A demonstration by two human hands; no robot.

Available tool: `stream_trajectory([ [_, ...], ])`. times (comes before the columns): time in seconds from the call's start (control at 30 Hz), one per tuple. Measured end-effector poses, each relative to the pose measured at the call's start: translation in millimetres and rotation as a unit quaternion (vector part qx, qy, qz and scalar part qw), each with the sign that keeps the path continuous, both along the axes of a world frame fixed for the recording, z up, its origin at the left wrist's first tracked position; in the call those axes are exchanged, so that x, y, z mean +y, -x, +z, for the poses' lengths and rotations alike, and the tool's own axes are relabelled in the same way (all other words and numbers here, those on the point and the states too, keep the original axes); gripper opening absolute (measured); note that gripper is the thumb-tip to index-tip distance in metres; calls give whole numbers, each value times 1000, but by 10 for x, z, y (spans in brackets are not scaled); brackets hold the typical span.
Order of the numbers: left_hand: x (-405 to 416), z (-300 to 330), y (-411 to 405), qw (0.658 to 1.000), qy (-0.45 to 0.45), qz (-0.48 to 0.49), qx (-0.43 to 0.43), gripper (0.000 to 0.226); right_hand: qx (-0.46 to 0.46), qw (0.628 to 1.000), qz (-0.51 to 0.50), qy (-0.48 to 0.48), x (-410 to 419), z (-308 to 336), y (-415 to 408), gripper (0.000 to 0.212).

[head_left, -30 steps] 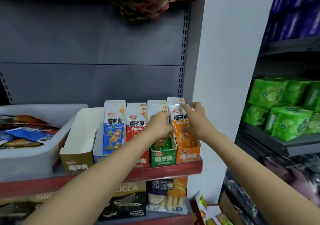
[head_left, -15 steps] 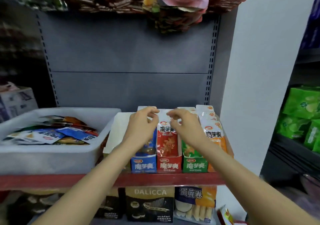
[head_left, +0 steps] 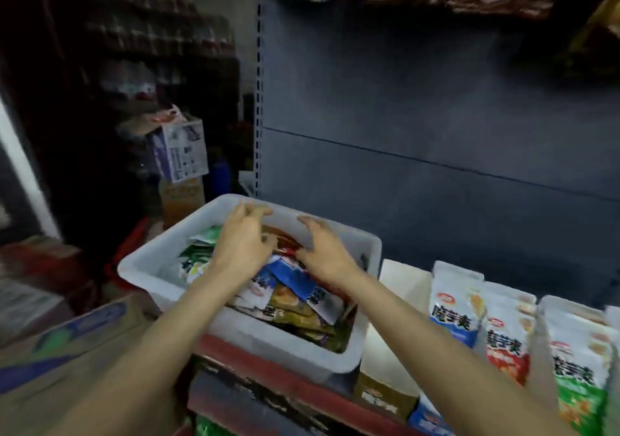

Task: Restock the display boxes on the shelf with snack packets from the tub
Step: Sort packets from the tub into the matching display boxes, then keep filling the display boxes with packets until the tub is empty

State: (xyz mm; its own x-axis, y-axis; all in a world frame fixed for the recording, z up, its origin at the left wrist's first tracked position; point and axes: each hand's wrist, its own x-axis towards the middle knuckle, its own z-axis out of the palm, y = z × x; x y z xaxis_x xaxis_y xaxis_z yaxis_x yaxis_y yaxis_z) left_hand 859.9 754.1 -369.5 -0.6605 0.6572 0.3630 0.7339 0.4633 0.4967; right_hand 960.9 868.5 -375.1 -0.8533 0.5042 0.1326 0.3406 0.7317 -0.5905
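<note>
Over the white tub [head_left: 144,269] of snack packets [head_left: 295,304], left hand [head_left: 242,245] and right hand [head_left: 323,254], fingers loosely curled, empty.

Two bare forearms, no sleeves in view. Left grip [head_left: 243,246] and right grip [head_left: 327,254]: no gloves, rings, watch or bands visible.

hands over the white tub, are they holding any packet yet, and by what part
Nothing is held: left hand and right hand hover, fingers loosely spread, above packets in the white plastic tub.
</note>
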Motion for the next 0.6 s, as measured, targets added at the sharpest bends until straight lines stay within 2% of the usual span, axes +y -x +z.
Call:
stream_trajectory([
  [0.1,-112,-22,234,993,97,-37,-54,48,-65,996,-11,66,24,-21,231,68],
  [0.23,-227,-65,386,976,166,-78,-120,50,-109,990,17,89,-54,51,421,61],
  [0.33,-289,-90,454,972,176,-74,-140,47,-132,990,33,47,-101,94,528,57],
  [0.5,-289,-32,518,962,210,-70,-161,48,-225,972,53,-44,-171,100,630,50],
  [0.6,-300,-2,555,953,249,-89,-151,54,-241,969,36,-46,-230,127,634,48],
])
